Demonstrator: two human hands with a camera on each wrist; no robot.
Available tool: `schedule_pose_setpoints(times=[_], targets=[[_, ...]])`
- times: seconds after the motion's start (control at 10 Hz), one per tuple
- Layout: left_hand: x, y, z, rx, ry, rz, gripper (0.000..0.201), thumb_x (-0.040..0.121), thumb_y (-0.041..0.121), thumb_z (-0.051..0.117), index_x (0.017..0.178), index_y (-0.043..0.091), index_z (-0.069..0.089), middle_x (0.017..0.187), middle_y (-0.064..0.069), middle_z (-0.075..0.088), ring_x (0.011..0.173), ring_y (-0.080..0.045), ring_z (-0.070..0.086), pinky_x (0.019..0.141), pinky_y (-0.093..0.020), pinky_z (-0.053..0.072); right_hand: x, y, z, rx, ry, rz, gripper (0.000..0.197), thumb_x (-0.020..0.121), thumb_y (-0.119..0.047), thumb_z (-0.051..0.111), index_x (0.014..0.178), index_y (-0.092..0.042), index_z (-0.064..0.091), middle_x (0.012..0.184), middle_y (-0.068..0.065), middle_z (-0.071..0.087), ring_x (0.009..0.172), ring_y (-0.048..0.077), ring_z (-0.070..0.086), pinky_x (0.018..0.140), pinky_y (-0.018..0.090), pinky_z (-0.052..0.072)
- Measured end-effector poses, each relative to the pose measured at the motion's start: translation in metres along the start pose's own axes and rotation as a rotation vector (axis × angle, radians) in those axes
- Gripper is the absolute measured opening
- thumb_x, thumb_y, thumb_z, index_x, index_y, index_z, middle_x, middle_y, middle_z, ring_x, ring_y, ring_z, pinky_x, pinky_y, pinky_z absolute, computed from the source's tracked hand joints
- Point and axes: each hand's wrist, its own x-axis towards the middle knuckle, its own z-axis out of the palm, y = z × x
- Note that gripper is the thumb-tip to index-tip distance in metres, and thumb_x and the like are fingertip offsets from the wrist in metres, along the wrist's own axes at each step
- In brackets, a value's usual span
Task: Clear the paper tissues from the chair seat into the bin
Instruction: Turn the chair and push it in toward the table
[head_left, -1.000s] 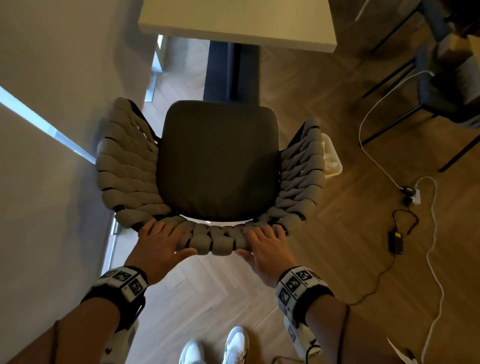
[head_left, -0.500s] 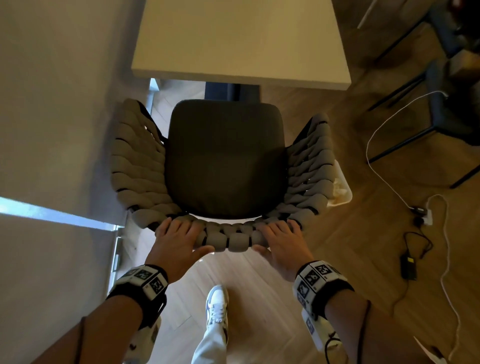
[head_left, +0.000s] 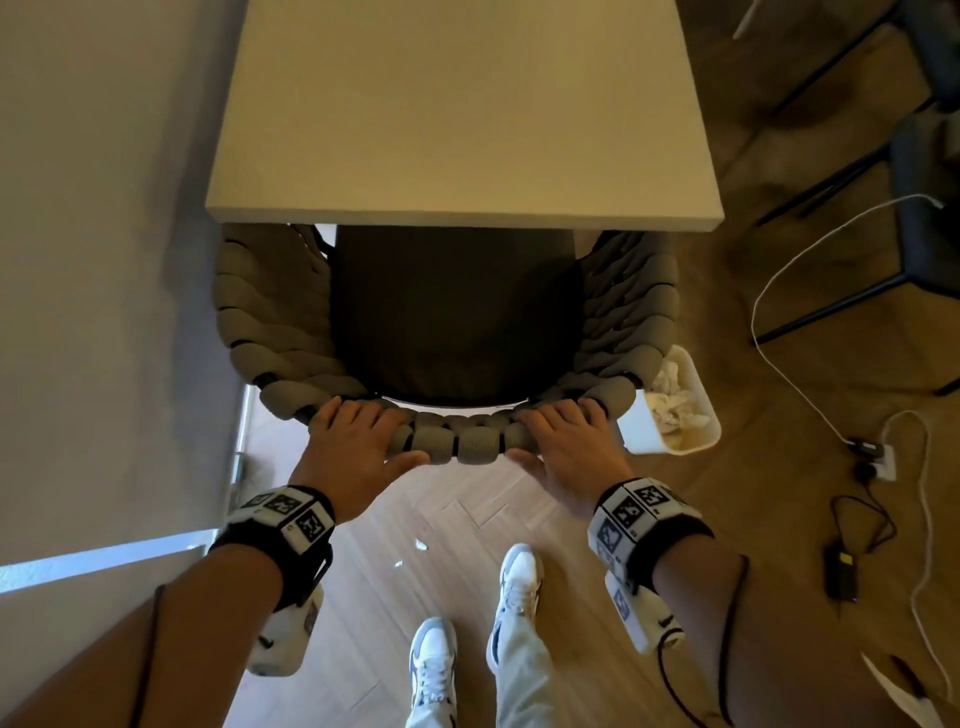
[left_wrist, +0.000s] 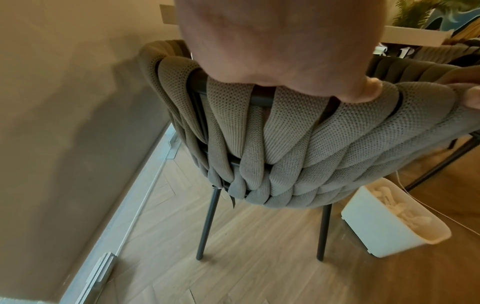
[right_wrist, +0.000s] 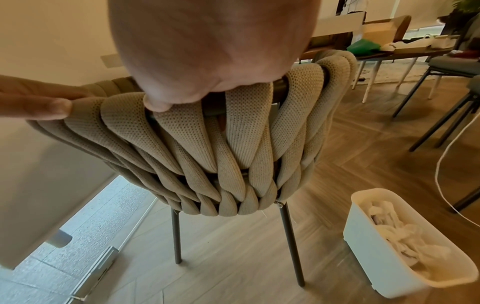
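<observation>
White bin beside the chair holds crumpled tissues

The chair stands pushed part-way under the table, whose edge covers the front of the seat, so the seat is reachable only from above and behind. Woven arms wall it on both sides. The wall stands close on the left, leaving a narrow strip of floor. On the right the bin stands just beside the chair, its top open. Cables trail over the floor further right.
</observation>
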Motion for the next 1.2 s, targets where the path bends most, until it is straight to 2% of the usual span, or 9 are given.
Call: schedule_pose_setpoints(times=[0.3, 0.4, 0.7, 0.8, 0.9, 1.0, 1.1, 1.2], targets=[[0.072, -0.015, -0.021, -0.002, -0.039, -0.022, 0.074, 0.083, 0.076, 0.013, 0.11, 0.023, 0.057, 0.105, -0.002, 0.065, 0.099, -0.025, 0.058, 0.101, -0.048, 0.036, 0.062, 0.032, -0.031, 0.05, -0.013, -0.02, 0.052, 0.088, -0.059, 0.026, 0.122, -0.026, 0.048, 0.118, -0.005, 0.059, 0.115, 0.022, 0.049, 0.109, 0.044, 0.024], [0.085, -0.018, -0.022, -0.019, -0.034, -0.029, 0.073, 0.082, 0.077, 0.013, 0.109, 0.024, 0.057, 0.105, -0.001, 0.064, 0.1, -0.024, 0.057, 0.103, -0.048, 0.033, 0.073, 0.038, -0.036, 0.049, -0.008, -0.018, 0.051, 0.09, -0.058, 0.029, 0.122, -0.025, 0.049, 0.117, -0.005, 0.059, 0.115, 0.022, 0.049, 0.108, 0.044, 0.023], [0.09, -0.02, -0.02, -0.018, -0.024, -0.021, 0.072, 0.082, 0.077, 0.013, 0.11, 0.025, 0.055, 0.105, 0.0, 0.063, 0.101, -0.023, 0.056, 0.105, -0.048, 0.031, 0.075, 0.043, -0.034, 0.036, 0.037, -0.039, 0.051, 0.09, -0.059, 0.026, 0.117, -0.025, 0.051, 0.11, -0.005, 0.061, 0.107, 0.022, 0.052, 0.104, 0.045, 0.029], [0.088, -0.017, -0.02, -0.001, -0.058, -0.039, 0.078, 0.081, 0.078, 0.009, 0.115, 0.024, 0.053, 0.113, -0.001, 0.061, 0.112, -0.025, 0.053, 0.109, -0.05, 0.028, 0.075, 0.043, -0.034, 0.04, 0.032, -0.032, 0.046, 0.091, -0.058, 0.033, 0.12, -0.026, 0.049, 0.115, -0.005, 0.059, 0.112, 0.022, 0.05, 0.108, 0.045, 0.026], [0.079, -0.003, -0.017, 0.042, -0.007, -0.153, 0.072, 0.084, 0.071, 0.017, 0.125, 0.02, 0.048, 0.132, -0.01, 0.053, 0.13, -0.033, 0.04, 0.112, -0.055, 0.024, 0.074, 0.043, -0.034, 0.048, 0.037, -0.028, 0.045, 0.091, -0.058, 0.036, 0.122, -0.027, 0.048, 0.118, -0.005, 0.059, 0.115, 0.023, 0.049, 0.109, 0.046, 0.025], [0.053, 0.028, -0.005, 0.014, 0.135, -0.331, 0.06, 0.089, 0.056, 0.04, 0.136, 0.019, 0.039, 0.142, -0.013, 0.044, 0.135, -0.034, 0.035, 0.113, -0.053, 0.025, 0.074, 0.044, -0.032, 0.019, 0.036, -0.039, 0.047, 0.091, -0.059, 0.032, 0.124, -0.028, 0.047, 0.119, -0.005, 0.058, 0.116, 0.022, 0.048, 0.108, 0.045, 0.025], [0.007, 0.055, -0.001, -0.127, 0.049, -0.449, 0.049, 0.09, 0.047, 0.048, 0.13, 0.019, 0.053, 0.135, -0.011, 0.055, 0.128, -0.033, 0.048, 0.105, -0.053, 0.037, 0.069, 0.046, -0.032, 0.021, 0.06, -0.021, 0.046, 0.091, -0.058, 0.038, 0.124, -0.027, 0.05, 0.121, -0.003, 0.058, 0.117, 0.024, 0.049, 0.108, 0.044, 0.027], [-0.074, 0.067, 0.026, -0.266, -0.238, -0.448, 0.05, 0.082, 0.066, 0.037, 0.096, 0.028, 0.067, 0.095, 0.001, 0.068, 0.094, -0.026, 0.068, 0.078, -0.044, 0.052, 0.06, 0.043, -0.036, 0.212, 0.198, 0.071, 0.043, 0.089, -0.045, 0.053, 0.125, -0.022, 0.053, 0.13, 0.004, 0.053, 0.121, 0.027, 0.045, 0.103, 0.042, 0.034]])
